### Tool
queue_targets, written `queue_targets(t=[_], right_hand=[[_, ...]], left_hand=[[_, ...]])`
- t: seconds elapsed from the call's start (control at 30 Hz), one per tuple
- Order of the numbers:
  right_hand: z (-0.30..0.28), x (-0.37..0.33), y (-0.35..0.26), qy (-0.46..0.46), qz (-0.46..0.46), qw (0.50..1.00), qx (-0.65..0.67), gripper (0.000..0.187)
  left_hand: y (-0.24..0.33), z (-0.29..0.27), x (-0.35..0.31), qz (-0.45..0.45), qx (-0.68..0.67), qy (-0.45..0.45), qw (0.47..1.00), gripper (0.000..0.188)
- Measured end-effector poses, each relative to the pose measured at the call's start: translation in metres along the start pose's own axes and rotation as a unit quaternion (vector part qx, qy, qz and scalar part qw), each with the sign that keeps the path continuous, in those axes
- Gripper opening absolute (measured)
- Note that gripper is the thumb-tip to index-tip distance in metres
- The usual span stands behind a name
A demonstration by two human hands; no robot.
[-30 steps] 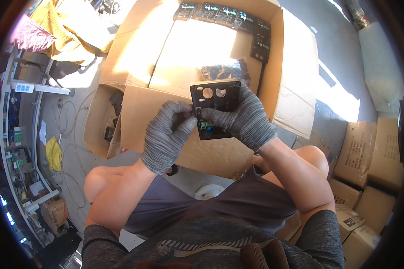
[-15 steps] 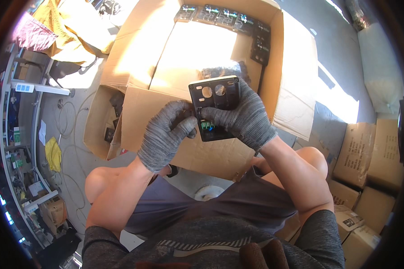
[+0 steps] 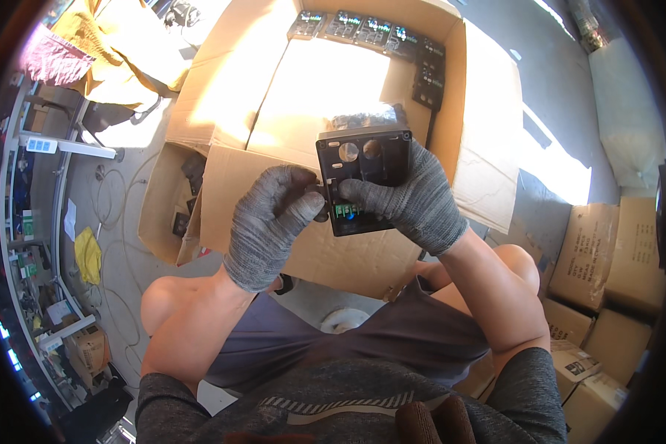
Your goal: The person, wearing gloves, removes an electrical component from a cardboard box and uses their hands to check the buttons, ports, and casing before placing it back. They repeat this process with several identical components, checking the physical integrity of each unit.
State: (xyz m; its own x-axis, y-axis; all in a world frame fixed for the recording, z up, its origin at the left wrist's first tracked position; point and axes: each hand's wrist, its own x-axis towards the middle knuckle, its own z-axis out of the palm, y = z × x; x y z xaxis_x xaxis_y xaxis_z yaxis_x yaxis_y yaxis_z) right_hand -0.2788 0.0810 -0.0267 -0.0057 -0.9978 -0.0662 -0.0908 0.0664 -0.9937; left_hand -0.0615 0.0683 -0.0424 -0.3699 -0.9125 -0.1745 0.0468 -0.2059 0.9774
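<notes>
A black rectangular plastic housing (image 3: 355, 166) with round holes, slots and a green terminal block (image 3: 345, 211) is held above the large cardboard box's near flap. My right hand (image 3: 414, 196), in a grey knitted glove, grips it from the right side, its thumb lying across the face. Beside the housing's left edge is my gloved left hand (image 3: 268, 226), fingers curled and thumb bent towards them. Something small and dark shows at its fingertips, too small to name.
The open cardboard box (image 3: 448, 118) holds several black devices (image 3: 377, 31) along its far and right walls. At left stand a smaller carton (image 3: 166, 200) with dark parts and a metal shelf (image 3: 70, 144). Closed cartons (image 3: 581, 255) are stacked at right. Cables (image 3: 118, 214) lie on the floor.
The housing has moved slightly right and tilted, so more of its top edge shows. My right hand has shifted right with it; my left hand stays close to its left edge.
</notes>
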Motion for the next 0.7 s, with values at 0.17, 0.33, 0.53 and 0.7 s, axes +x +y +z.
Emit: queue_targets(t=[0.17, 0.33, 0.53, 0.7], right_hand=[[-0.006, 0.0, 0.0, -0.042, 0.042, 0.998, -0.003, 0.054], [-0.007, 0.0, -0.005, -0.047, 0.031, 0.998, 0.022, 0.051], [-0.006, 0.002, -0.004, -0.058, 0.091, 0.992, 0.06, 0.056], [-0.005, 0.003, -0.005, -0.06, 0.065, 0.996, 0.023, 0.045]], left_hand=[[-0.002, -0.001, 0.0, 0.046, 0.06, -0.002, 0.997, 0.02], [-0.002, 0.0, -0.006, 0.072, 0.07, -0.005, 0.995, 0.023], [-0.005, -0.002, 0.001, 0.193, 0.119, -0.049, 0.973, 0.036], [-0.007, 0.002, 0.0, 0.161, 0.058, -0.037, 0.984, 0.045]])
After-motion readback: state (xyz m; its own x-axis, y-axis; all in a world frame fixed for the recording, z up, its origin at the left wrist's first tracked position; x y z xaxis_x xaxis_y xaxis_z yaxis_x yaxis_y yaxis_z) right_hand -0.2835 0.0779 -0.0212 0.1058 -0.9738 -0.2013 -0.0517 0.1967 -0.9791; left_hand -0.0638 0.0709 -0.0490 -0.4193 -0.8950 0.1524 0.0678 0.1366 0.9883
